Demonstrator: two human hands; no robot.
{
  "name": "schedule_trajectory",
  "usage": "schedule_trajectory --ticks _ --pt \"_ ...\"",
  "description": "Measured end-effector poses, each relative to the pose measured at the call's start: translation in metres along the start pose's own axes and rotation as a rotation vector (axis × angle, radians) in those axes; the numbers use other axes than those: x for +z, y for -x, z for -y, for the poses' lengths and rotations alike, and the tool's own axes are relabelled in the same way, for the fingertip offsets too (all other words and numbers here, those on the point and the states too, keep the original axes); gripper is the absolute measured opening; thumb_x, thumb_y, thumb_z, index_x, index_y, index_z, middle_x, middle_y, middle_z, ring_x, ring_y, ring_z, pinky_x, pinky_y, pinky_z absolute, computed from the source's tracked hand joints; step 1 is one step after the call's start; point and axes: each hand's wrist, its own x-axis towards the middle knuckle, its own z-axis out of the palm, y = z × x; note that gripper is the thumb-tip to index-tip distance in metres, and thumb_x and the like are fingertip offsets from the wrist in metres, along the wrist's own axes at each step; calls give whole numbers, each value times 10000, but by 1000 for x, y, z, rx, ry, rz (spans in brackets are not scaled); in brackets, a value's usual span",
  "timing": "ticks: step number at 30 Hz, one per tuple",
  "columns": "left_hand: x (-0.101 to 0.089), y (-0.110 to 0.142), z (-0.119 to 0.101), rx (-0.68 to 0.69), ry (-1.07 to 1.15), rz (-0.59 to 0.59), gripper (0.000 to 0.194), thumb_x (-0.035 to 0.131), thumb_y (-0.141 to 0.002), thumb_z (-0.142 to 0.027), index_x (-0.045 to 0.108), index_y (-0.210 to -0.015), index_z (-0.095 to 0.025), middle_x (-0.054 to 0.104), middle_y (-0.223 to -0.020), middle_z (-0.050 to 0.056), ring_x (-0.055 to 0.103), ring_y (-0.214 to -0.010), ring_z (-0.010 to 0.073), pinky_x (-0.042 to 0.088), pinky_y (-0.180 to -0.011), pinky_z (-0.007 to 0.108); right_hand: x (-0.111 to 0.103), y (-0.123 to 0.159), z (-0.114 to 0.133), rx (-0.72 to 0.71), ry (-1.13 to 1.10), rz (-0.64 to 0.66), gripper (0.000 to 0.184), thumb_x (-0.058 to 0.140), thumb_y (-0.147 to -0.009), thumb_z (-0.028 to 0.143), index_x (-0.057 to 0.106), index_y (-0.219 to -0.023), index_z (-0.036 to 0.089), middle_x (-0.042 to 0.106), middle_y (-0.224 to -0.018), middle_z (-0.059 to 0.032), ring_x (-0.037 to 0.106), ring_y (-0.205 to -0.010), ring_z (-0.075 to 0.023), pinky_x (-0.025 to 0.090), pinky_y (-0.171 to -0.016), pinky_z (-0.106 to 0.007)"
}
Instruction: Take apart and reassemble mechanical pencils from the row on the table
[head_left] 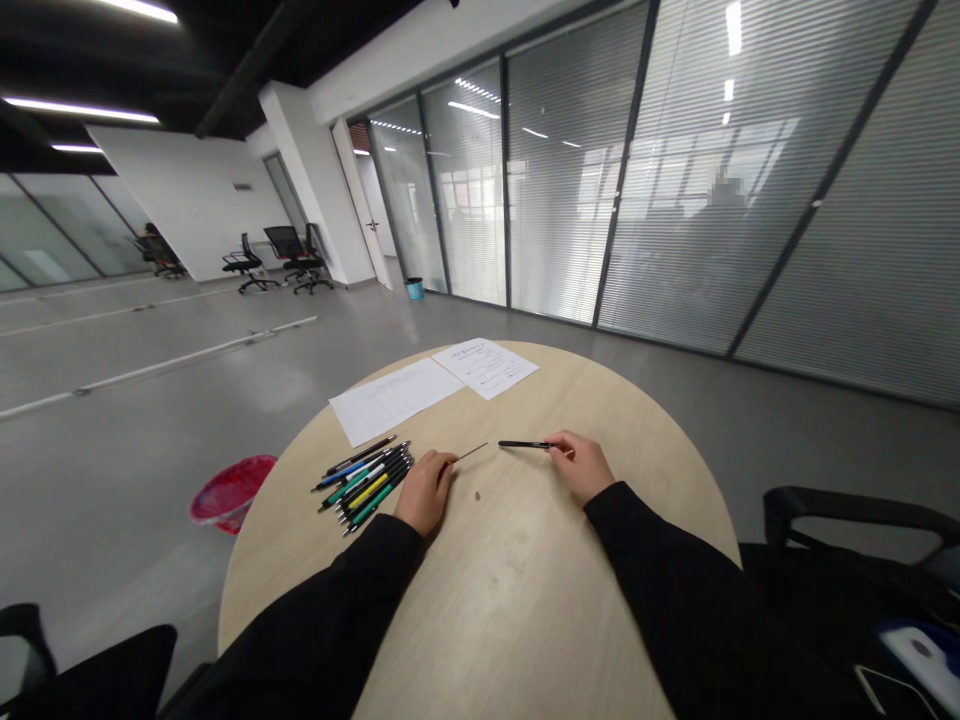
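Note:
My left hand (426,490) rests on the round wooden table (517,600) with its fingers pinched on a thin pen refill (471,453) that points up and right. My right hand (579,463) is closed on the end of a black pen barrel (523,444), which lies level and points left toward the refill's tip; a small gap separates the two. A pile of several pens (365,480), black, blue, green and yellow, lies just left of my left hand. A tiny dark part (477,495) sits on the table between my hands.
Two white paper sheets (395,399) (486,366) lie at the table's far edge. A red basket (229,491) stands on the floor to the left. Black office chairs are at my right (847,512) and lower left. Glass partitions with blinds run behind.

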Motion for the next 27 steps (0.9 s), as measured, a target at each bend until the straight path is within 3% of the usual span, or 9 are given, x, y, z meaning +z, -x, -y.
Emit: schedule_trajectory --ticks 3,5,10,16,22,27 --pt "0 0 -1 8 2 7 219 432 -947 -242 639 -968 -172 647 -903 80 623 -864 215 508 -806 358 3 7 15 -170 262 134 200 529 -820 170 696 -928 191 711 -863 -53 624 -755 -191 466 -701 -299" --pt "-1 0 -2 13 3 16 214 437 -946 -240 640 -969 -176 648 -905 76 625 -864 212 508 -806 352 4 11 25 -272 424 196 221 516 -831 123 686 -957 188 703 -954 -69 619 -882 -204 452 -801 -311" --pt "-2 0 -5 11 -1 43 206 448 -943 -234 643 -975 -176 649 -905 75 625 -865 211 506 -803 346 4 20 41 -291 645 342 232 518 -855 102 669 -1003 198 683 -997 -81 609 -939 -207 440 -794 -287" --pt "-1 0 -5 18 20 60 201 451 -944 -237 643 -973 -186 650 -909 67 619 -860 206 498 -797 338 7 24 41 -276 707 393 321 498 -829 42 666 -1048 206 662 -1031 -76 601 -957 -196 432 -792 -270" --pt "-2 0 -8 20 25 104 196 455 -948 -255 636 -959 -182 639 -896 66 608 -842 201 488 -787 333 7 24 43 -270 701 399 229 525 -865 134 663 -1038 194 643 -1017 -74 584 -970 -195 435 -823 -276" --pt "-5 0 -14 68 59 149 215 440 -962 -273 636 -969 -186 634 -896 66 604 -831 193 482 -770 316 10 24 44 -303 624 317 150 553 -886 185 658 -994 183 639 -988 -72 574 -952 -202 441 -841 -295"
